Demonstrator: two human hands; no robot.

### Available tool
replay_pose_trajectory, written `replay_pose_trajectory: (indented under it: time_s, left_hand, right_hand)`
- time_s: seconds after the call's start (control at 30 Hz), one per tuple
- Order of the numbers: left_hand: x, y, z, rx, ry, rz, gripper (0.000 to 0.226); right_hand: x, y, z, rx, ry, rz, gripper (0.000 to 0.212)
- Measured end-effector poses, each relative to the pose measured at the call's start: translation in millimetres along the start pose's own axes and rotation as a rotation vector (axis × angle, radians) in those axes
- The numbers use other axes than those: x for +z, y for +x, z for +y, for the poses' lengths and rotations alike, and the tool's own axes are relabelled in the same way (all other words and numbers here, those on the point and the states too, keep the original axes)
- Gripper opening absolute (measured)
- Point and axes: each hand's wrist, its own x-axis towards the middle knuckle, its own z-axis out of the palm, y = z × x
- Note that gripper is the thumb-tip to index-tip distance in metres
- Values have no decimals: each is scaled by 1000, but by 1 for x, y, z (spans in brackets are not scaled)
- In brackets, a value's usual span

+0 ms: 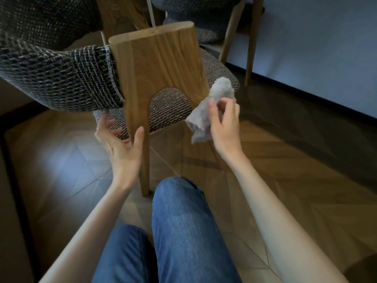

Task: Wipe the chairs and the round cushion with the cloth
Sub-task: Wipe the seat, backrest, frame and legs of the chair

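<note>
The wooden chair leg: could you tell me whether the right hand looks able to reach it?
Probably yes: the right hand, holding the cloth, hovers right beside the chair leg, with nothing between them.

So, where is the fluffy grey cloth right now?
Head view, right of centre: the right hand holds the fluffy grey cloth beside the right edge of the broad wooden chair leg.
</note>
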Motion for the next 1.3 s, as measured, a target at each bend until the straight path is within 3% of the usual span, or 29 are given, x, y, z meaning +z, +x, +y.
replay_pose_trajectory:
  time_s: [0.1,0.2,0.33,0.47,0.57,0.77,0.87,0.93,1.03,1.2,1.3]
  left_hand:
    - [0,4,-1,-18,-29,-105,76]
    - [5,4,-5,-29,-42,-203,75]
    - [8,12,-10,-37,-42,-168,56]
    - [4,14,-14,8,13,-134,53]
    - [5,14,-15,-4,0,-118,50]
    - [4,15,-16,10,34,-112,46]
    - [4,16,-16,-10,42,-109,48]
    - [3,17,-17,-3,48,-115,48]
    - [1,18,-21,20,80,-113,47]
    - [-4,22,-21,21,67,-151,47]
    - [-8,24,-23,46,61,-186,46]
  right_hand:
    - [3,2,13,-113,-94,150,29]
    - [4,8,34,-202,-119,59,29]
    - [18,4,56,-211,-109,59,35]
    - [28,-5,98,-206,-242,85,47]
    - [28,-13,139,-67,-283,8,54]
    - [35,-5,200,456,-404,-154,72]
    - [36,-2,207,556,-427,-192,79]
    - [33,-7,199,475,-444,-155,69]
    - [29,-18,168,171,-374,-32,57]
    - [37,-5,78,-276,-317,211,53]
    - [40,8,29,-455,-218,302,53]
